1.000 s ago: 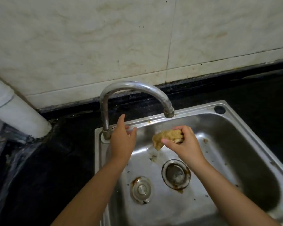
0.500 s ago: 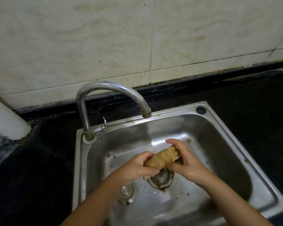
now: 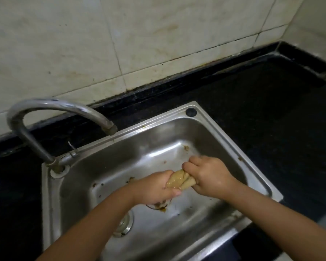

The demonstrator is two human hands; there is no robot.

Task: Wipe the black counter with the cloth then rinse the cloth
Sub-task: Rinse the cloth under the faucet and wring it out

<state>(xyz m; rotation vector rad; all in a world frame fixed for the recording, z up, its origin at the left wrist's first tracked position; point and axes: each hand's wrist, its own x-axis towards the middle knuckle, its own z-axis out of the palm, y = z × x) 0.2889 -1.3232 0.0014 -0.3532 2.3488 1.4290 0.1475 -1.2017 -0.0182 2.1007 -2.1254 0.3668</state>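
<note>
Both hands clamp the cloth (image 3: 179,180), one on each end. Left hand (image 3: 154,187) has fingers curled round the left end, thumb lying along the underside. Right hand (image 3: 209,176) has fingers curled over the right end, knuckles up. Cloth is tan, bunched into a short thick roll with creases running along it; only the middle part shows between the two fists. It looks wet and glossy.

Cloth sits inside the sink (image 3: 224,140) outline, held above the basin floor, roughly mid-basin and right of the faucet (image 3: 51,108) base. Cannot tell how far off the floor.

Directly under the left hand: the drain (image 3: 158,206), mostly hidden, with brown staining at its rim. A second round metal fitting (image 3: 124,226) lies on the basin floor nearer the sink's front edge, partly covered by the left forearm.

Sink is stainless steel, with brown specks on the floor and rust marks near the back right corner. Faucet arches from the sink's back left corner, spout over the back rim; no water visible at the spout. Small lever juts from the faucet base.

Black counter (image 3: 271,113) surrounds the sink on all sides. Stained pale wall tiles (image 3: 139,34) rise behind the sink.
</note>
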